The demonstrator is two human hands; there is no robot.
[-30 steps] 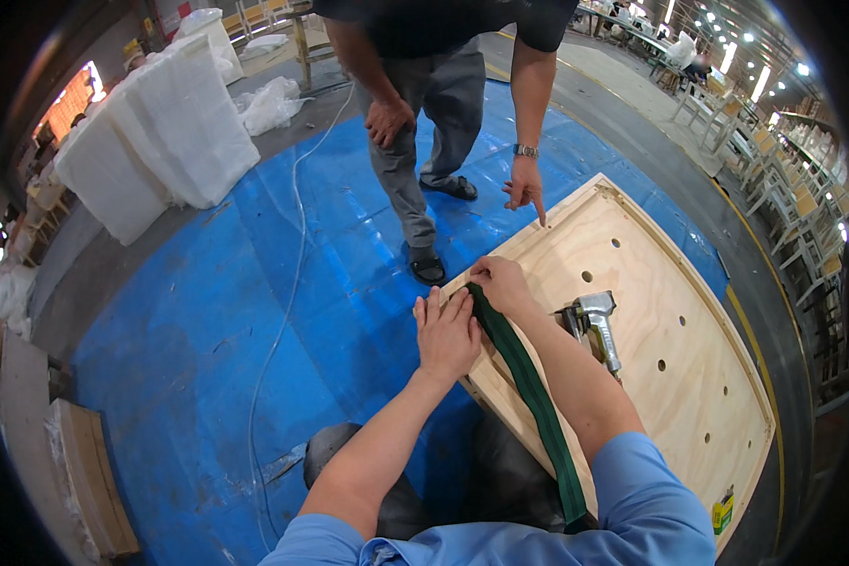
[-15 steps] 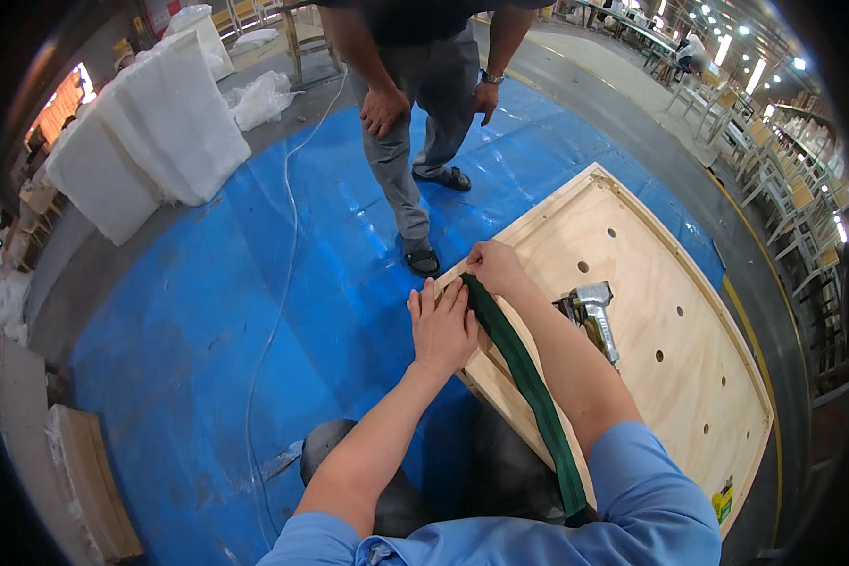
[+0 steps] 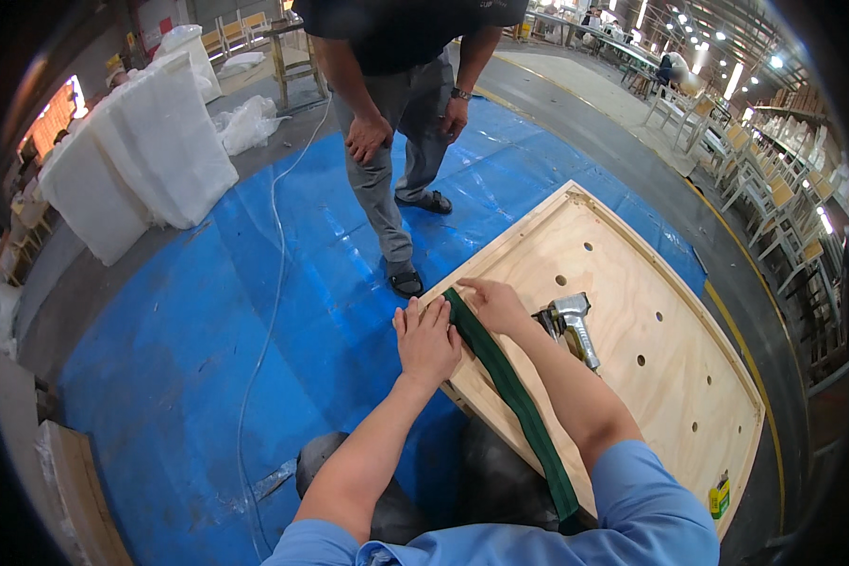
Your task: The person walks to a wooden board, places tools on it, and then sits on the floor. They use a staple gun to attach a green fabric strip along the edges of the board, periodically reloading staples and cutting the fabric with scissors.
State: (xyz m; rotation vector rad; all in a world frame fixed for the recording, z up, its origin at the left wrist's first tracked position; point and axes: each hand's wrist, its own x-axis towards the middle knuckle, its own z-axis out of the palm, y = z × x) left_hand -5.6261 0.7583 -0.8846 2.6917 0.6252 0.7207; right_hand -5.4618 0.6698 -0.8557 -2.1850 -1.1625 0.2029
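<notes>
A dark green webbing strap point(image 3: 506, 375) runs along the near wooden rail of a pale plywood panel point(image 3: 623, 283) with round holes and a raised frame. My left hand point(image 3: 427, 343) lies on the panel's left corner, fingers spread beside the strap's far end. Just across the strap, my right hand point(image 3: 496, 307) has its index finger stretched toward that corner and its other fingers curled, with nothing visible in it. A silver pneumatic staple gun point(image 3: 573, 327) rests on the plywood to the right of my right hand.
A person in grey trousers point(image 3: 377, 179) stands beyond the corner, hands on thighs. Blue sheeting point(image 3: 179, 377) covers the floor, crossed by a clear hose point(image 3: 272, 311). White foam blocks point(image 3: 132, 151) stand far left, chairs point(image 3: 774, 203) far right. A yellow-green box point(image 3: 719, 496) sits on the panel.
My right hand has let go of the strap's end and its index finger now points out. My left hand stays at the corner. The whole view has shifted slightly.
</notes>
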